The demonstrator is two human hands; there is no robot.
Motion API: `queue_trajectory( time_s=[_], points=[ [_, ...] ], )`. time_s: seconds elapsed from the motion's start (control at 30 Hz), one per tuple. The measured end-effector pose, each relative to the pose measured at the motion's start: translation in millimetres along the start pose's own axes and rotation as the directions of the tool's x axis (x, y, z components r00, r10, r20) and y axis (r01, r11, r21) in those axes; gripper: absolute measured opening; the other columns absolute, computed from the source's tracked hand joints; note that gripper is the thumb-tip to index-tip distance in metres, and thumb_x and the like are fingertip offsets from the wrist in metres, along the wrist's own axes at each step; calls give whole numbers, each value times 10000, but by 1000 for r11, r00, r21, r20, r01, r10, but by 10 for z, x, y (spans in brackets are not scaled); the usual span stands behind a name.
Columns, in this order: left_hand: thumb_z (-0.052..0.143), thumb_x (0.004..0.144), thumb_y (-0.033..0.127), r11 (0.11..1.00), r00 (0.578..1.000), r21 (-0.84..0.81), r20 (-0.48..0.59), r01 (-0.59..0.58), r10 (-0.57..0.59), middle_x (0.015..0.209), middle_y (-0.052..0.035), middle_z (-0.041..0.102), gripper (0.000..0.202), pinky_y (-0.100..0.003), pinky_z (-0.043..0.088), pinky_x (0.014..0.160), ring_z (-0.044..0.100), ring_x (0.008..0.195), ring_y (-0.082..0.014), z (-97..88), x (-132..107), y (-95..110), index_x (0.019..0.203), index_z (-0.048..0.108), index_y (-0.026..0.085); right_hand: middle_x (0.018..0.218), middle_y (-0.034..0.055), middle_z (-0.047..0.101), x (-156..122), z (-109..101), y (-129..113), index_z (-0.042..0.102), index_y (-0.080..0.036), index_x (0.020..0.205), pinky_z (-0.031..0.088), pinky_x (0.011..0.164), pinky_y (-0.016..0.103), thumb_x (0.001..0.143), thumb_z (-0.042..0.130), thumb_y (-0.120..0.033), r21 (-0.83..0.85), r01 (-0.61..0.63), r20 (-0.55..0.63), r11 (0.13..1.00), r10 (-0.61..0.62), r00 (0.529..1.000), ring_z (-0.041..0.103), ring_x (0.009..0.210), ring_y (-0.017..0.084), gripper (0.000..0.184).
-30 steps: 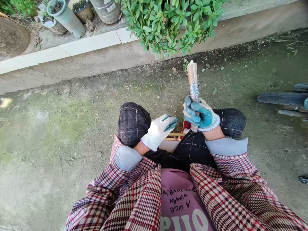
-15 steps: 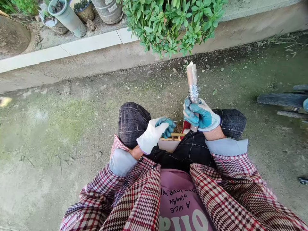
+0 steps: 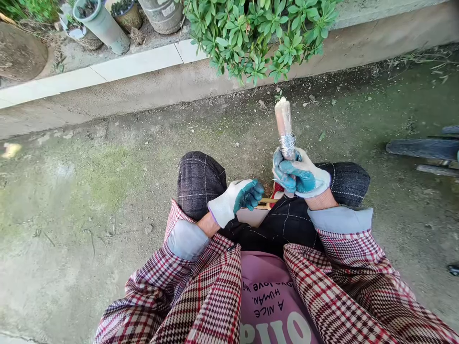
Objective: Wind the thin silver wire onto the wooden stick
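My right hand, in a white glove with a blue-green coated palm, is closed around a short stick held nearly upright. Thin silvery wire is wound in many turns about the stick just above the fingers. The stick's top end is pale and rough, and its lower part is hidden by the glove. To the left, my left hand wears a matching glove and hovers over my lap, apart from the stick. Its fingers are loosely curled with the coated palm side showing, and I see no wire in them.
Below the hands, between my knees, is a pale container with thin wooden sticks at its edge. A leafy green plant overhangs the low wall ahead. Flower pots stand at upper left; dark object parts are at right.
The strand stretched between both hands no longer shows there. My left hand has rotated, exposing more of its coated palm. The stick has dropped slightly and shifted left in my right hand.
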State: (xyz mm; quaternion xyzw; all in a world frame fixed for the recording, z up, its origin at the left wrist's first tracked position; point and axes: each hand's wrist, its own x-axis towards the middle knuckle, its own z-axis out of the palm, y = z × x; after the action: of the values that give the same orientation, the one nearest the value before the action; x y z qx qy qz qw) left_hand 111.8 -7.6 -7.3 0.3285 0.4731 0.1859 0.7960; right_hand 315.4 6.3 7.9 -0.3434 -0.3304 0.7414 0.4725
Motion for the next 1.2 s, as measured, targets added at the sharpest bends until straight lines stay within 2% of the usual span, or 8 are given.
queue_trajectory(
  time_s=[0.1,0.2,0.3,0.37,0.5,0.83,1.0,1.2],
  points=[
    [656,796,303,980,978,136,-133,-144,162,816,-57,703,227,-256,531,562,626,594,-126,-50,-47,7,942,690,131,481,-78,521,21,23,-42,597,-184,810,322,297,181,722,764,-274,63,25,-5,998,-25,1000,383,317,61,209],
    [630,765,146,842,836,422,-277,-337,473,971,-48,731,250,-281,585,788,699,832,-152,-81,-21,-65,1006,693,162,486,-83,515,32,27,-53,586,-189,812,315,305,180,744,755,-278,85,35,19,996,-37,999,366,320,56,202],
    [594,815,100,596,742,658,-83,-460,665,1233,-56,708,386,-320,522,1046,664,1159,-187,-76,9,-110,1175,690,204,490,-88,505,32,24,-36,578,-192,819,301,301,178,748,758,-287,86,36,23,996,-38,999,349,321,53,216],
    [583,848,97,488,734,711,58,-506,677,1341,-51,670,450,-315,495,1096,632,1240,-185,-59,19,-108,1274,655,222,492,-92,500,30,22,-23,571,-194,828,292,297,177,744,764,-294,85,35,12,996,-37,999,332,320,50,233],
    [602,863,99,427,759,733,185,-530,625,1250,-43,719,426,-286,543,1026,693,1115,-165,-37,44,-90,1276,644,199,492,-93,499,28,24,-12,564,-197,831,281,295,177,747,761,-300,93,39,11,995,-40,999,317,320,47,238],
    [593,917,167,232,786,869,242,-437,569,1149,-54,711,251,-277,566,925,707,1022,-179,-119,22,-68,1142,699,196,480,-88,512,45,31,-22,562,-195,825,271,278,186,725,773,-297,86,22,9,996,-23,1000,334,307,57,255],
    [603,910,199,306,827,857,214,-414,520,1156,-72,710,208,-307,560,933,710,1014,-203,-107,5,-39,1086,712,186,501,-90,521,56,23,-27,548,-205,824,269,280,190,711,799,-324,72,34,-55,997,-30,998,333,314,55,299],
    [665,817,168,650,867,605,148,-460,476,1103,-63,751,241,-331,554,985,709,1030,-195,-64,-5,-49,1051,724,180,500,-105,483,84,-8,-51,522,-220,815,257,283,190,680,826,-342,76,20,-78,997,-14,997,313,327,52,354]
  ],
)
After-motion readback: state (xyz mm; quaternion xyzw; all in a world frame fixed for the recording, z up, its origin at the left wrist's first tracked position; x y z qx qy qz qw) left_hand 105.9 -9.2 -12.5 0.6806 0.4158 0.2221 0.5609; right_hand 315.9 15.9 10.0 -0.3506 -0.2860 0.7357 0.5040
